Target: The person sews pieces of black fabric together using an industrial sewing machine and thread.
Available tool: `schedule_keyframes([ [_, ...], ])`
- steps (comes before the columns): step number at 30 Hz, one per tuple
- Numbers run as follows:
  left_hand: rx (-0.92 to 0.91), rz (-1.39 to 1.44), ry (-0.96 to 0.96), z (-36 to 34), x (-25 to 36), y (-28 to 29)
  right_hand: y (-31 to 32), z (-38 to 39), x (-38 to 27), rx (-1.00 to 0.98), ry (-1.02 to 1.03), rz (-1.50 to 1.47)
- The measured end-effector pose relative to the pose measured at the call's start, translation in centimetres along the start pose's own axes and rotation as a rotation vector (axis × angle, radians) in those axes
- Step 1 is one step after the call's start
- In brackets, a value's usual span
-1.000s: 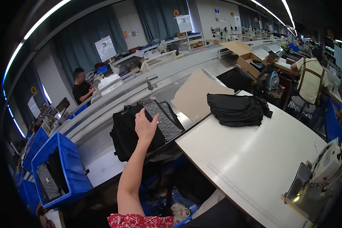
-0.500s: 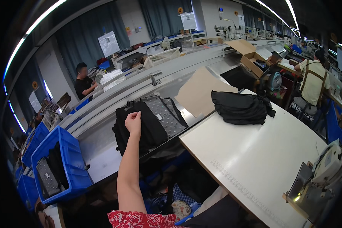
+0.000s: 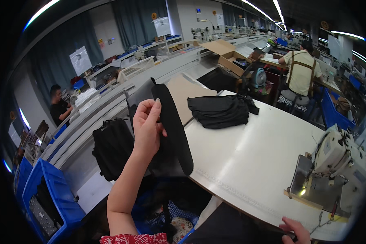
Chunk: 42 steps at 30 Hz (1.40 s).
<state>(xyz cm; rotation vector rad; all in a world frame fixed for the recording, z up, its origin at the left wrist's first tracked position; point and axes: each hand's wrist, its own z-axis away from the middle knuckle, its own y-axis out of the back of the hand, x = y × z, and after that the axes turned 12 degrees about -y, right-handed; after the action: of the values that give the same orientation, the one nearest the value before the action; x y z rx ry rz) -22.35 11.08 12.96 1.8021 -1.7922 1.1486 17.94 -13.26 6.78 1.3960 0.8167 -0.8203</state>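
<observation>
My left hand is closed on the edge of a black fabric panel. The panel hangs raised and tilted in front of the metal ledge, its lower end by the white table's corner. Left of my forearm, a stack of black fabric pieces lies on the ledge. At the lower right edge, my right hand shows only in part, fingers apart and holding nothing, by the near edge of the white table. A folded pile of black fabric rests at that table's far side.
A sewing machine with a lit lamp stands at the table's right end. A blue crate with fabric pieces is at the left. Brown paper and an opened cardboard box lie beyond. Two co-workers sit farther off.
My left hand has lifted a panel off the ledge and drawn it toward the right. My right hand has come into view at the lower right. The whole view has turned rightward.
</observation>
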Motion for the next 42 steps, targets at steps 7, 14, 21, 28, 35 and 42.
schedule_keyframes([
  [7, -0.363, 0.342, 0.475, 11.3, -3.4, -13.7, -4.5, -12.0, -0.7, -0.313, -0.071, -0.712],
  [14, -0.546, 0.350, 0.399, 14.8, -5.5, -17.4, -2.4, -9.8, 4.1, -0.177, -0.203, -1.032],
  [21, -0.724, 0.028, 0.725, 17.7, -6.1, -8.3, -1.0, -9.6, 6.9, -0.115, -0.281, -1.354],
  [28, -0.703, 0.455, 1.311, 26.3, -4.6, -8.1, -2.9, -10.6, 12.8, -0.300, -0.587, -1.640],
  [35, -0.615, 0.445, 1.338, 25.6, -5.3, -9.4, -1.2, -8.8, 10.2, -0.158, -0.308, -1.439],
  [42, -0.535, 0.173, 1.186, 24.9, -5.0, -9.3, -1.3, -8.0, 7.7, 0.106, -0.223, -1.061],
])
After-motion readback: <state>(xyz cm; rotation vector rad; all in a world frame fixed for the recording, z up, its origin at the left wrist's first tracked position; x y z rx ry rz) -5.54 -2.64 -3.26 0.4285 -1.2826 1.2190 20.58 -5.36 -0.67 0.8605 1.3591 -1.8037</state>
